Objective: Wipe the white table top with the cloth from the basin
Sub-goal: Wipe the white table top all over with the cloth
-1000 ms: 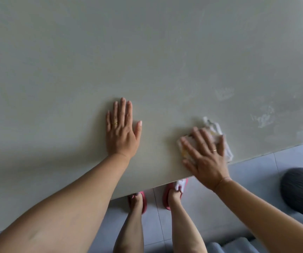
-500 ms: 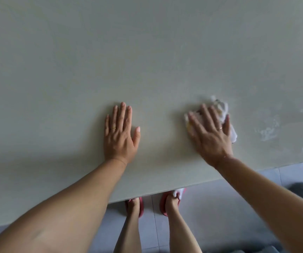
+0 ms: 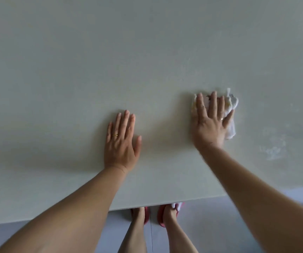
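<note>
where the head camera looks down over the near edge, the right hand (image 3: 211,125) lies flat on a crumpled white cloth (image 3: 232,105), fingers straight and slightly spread, pressing it onto the white table top (image 3: 110,61) rather than curling round it; the cloth shows past the fingertips, along the little-finger side down to beside the palm, and as a yellowish edge by the index finger; a thin ring (image 3: 221,118) sits on one finger of that hand; right of the pressing hand and nearer the table edge, pale patchy smears (image 3: 273,152) mark the surface, apart from the cloth; left of the cloth, well apart from it, the left hand (image 3: 121,143) rests palm down on the bare top, fingers straight and close together, thumb out to the side, holding nothing; it wears a gold ring (image 3: 115,135); both forearms reach in from the bottom, the right one blurred; below the table edge, nearer than both hands, two feet in red slippers (image 3: 146,215) stand on a grey tiled floor (image 3: 211,225).
</note>
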`<state>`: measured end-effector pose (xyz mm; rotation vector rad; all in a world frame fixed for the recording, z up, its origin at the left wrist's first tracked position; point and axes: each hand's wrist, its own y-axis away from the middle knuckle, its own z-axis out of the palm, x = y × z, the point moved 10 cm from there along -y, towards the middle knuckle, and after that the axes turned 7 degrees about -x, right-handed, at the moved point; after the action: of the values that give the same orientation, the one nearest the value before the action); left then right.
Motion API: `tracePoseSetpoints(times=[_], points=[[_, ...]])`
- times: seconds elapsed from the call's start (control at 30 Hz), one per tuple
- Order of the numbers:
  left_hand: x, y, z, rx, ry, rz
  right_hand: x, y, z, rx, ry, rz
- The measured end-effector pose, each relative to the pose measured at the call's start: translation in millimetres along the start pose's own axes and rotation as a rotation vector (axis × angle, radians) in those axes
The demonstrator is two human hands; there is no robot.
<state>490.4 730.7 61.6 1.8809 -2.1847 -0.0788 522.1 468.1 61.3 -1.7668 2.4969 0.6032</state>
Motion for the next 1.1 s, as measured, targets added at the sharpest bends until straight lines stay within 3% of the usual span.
tracePoseSetpoints(times=[0.07,0.17,0.23,0.27,0.33,0.43,0.5,0.6,0.7,0.77,0.87,0.93,0.97,1.03,1.1], points=[[1.3,0.5,-1.0,-0.003,-0.002,0.009,-50.6,30.4,22.9,-0.035,-0.011,-0.063],[3.8,1.9,-2.9,0.002,0.002,0.009,-128.4,89.3,51.2,-0.125,0.103,-0.557],[3.6,-0.5,-2.4,-0.013,0.008,0.007,-129.0,80.0,43.5,-0.149,0.216,-0.779],[2.8,-1.1,-0.4,-0.034,0.004,0.011,-118.6,63.9,37.3,-0.141,0.258,-0.802],[1.6,-0.9,2.7,-0.057,-0.003,0.019,-84.6,12.3,17.4,-0.108,0.216,-0.6],[0.7,0.9,4.4,-0.064,0.017,0.029,-38.8,-30.4,-2.1,-0.011,-0.003,-0.001],[0.5,0.0,5.3,-0.072,0.012,0.031,-68.0,-14.9,13.5,-0.009,-0.01,0.08],[0.0,-1.2,6.1,-0.094,-0.018,0.025,-146.3,30.5,47.9,-0.102,0.117,-0.397],[0.8,-0.1,4.4,-0.084,0.015,0.045,-141.9,23.7,40.4,-0.15,0.238,-0.758],[1.0,-0.3,3.2,-0.06,0.027,0.052,-106.4,-22.9,21.5,-0.125,0.234,-0.651],[0.2,-0.7,3.1,-0.057,0.04,0.051,-51.8,-78.8,-8.8,-0.01,-0.014,-0.072],[0.0,-1.3,3.6,-0.06,0.044,0.047,-72.2,-61.3,2.1,0.039,-0.03,0.104],[-0.2,-0.8,3.5,-0.063,0.044,0.042,-100.2,-45.2,14.0,0.027,-0.021,0.032],[0.1,-0.8,2.5,-0.067,0.036,0.032,-166.3,-4.8,39.1,-0.073,0.053,-0.351],[0.4,-2.2,1.1,-0.072,0.029,0.029,-187.8,13.2,44.0,-0.137,0.19,-0.726]])
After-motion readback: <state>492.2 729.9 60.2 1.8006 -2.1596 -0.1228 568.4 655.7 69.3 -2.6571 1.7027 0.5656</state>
